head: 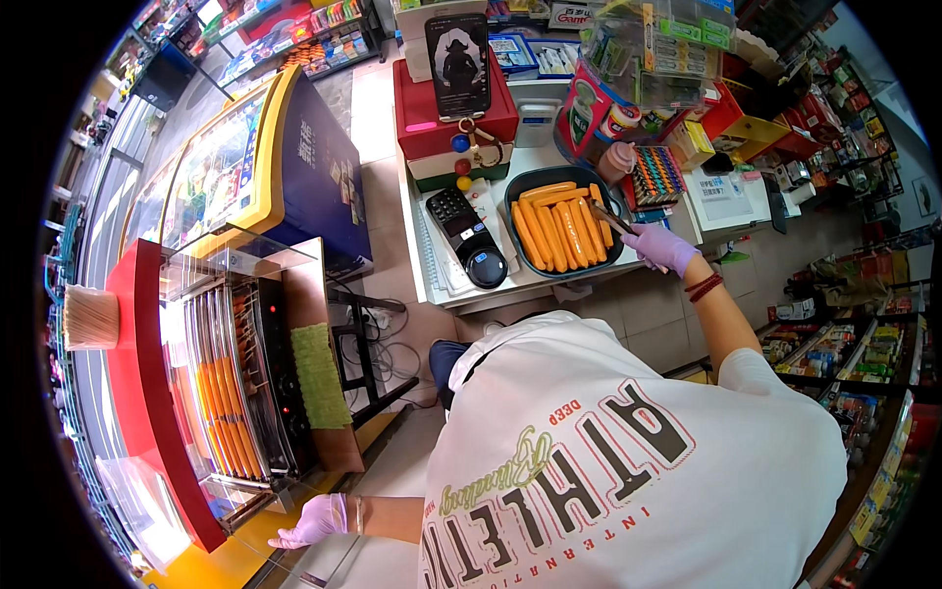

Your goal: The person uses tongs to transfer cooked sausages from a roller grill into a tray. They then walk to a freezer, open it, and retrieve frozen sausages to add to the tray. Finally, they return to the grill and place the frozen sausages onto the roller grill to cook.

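In my right hand [662,249], gloved in lilac, is a pair of tongs [614,221]. Their tips reach the sausages [567,228] at the right side of a dark rectangular tub [536,274]. Most sausages lie side by side, with a few crosswise at the far end. My left hand [316,521], gloved too, is at the near end of a roller grill [280,368], by a clear panel; whether it grips the panel is unclear. More sausages [224,420] rest on the grill's rollers, and browned skewered pieces [246,339] lie beside them.
A card payment terminal [467,239] lies left of the tub on the white counter [471,300]. Behind it, a phone [458,66] stands against a red box [419,103]. A chest freezer [316,169] stands beyond the grill. Cables [383,353] hang below. Bundled skewers [92,316] stand outside the grill.
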Motion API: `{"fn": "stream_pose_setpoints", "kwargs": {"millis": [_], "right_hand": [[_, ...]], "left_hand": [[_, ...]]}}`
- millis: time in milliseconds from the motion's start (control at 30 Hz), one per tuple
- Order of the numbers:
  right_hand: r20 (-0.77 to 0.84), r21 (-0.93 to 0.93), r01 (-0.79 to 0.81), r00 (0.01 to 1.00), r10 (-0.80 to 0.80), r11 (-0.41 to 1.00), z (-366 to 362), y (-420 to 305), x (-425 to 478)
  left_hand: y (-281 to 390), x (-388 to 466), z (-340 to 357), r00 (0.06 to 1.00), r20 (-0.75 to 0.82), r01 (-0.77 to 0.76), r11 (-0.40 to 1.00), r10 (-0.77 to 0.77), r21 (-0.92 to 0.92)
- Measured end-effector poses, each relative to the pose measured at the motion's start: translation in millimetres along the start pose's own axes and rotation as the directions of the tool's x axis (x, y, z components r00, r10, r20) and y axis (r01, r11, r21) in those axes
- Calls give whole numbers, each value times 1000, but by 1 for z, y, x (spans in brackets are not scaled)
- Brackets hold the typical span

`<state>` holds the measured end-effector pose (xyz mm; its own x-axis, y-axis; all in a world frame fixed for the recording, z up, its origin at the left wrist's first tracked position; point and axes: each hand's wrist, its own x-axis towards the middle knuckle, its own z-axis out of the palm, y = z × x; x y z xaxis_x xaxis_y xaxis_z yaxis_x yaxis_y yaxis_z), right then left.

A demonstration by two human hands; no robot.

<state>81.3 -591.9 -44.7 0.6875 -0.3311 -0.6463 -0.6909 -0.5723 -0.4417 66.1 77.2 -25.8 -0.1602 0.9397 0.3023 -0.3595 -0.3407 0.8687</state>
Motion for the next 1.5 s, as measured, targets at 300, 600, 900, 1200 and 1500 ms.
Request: {"fn": "stream_pose_setpoints", "kwargs": {"millis": [300, 600, 900, 1200, 1500], "right_hand": [[30, 134, -13, 1000, 9, 991, -7, 15, -10], [-89, 206, 62, 995, -45, 977, -25, 7, -25], [-98, 210, 83, 993, -63, 974, -29, -9, -35], [-82, 297, 94, 994, -73, 950, -39, -12, -42], [-149, 7, 341, 930, -336, 940, -22, -102, -72]], "left_hand": [[-4, 4, -5, 1000, 16, 17, 999, -17, -28], [2, 0, -1, 1000, -6, 13, 999, -13, -35], [6, -4, 2, 1000, -24, 20, 1000, -20, -13], [2, -1, 0, 1000, -14, 9, 1000, -9, -12], [-10, 7, -4, 999, -37, 26, 996, -30, -88]]}}
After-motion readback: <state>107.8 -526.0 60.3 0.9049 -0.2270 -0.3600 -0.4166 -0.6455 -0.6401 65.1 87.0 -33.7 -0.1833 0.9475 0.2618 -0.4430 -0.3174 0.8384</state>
